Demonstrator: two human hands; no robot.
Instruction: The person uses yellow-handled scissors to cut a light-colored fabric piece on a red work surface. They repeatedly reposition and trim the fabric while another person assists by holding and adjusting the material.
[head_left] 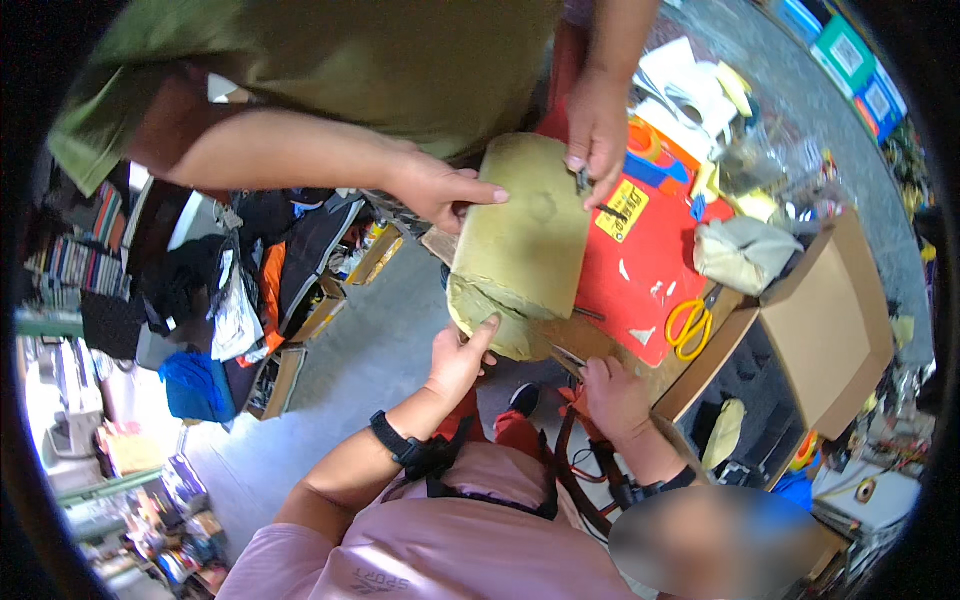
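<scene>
Pink-sleeved forearms of ours reach up from below: our left hand [458, 362], fingers pressed together, props the near end of an olive-wrapped parcel [522, 240] lying on the bench beside a red mat [640, 270]. Our right hand [612, 395] rests curled at the bench edge; we cannot tell its grip. Across from us, a co-worker's hands [440, 188] press the parcel's far end. Yellow scissors [690, 325] lie on the mat.

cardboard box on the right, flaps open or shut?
Open. The cardboard box has its big flap folded outward, and the dark inside shows with a pale yellowish item lying in it.
</scene>
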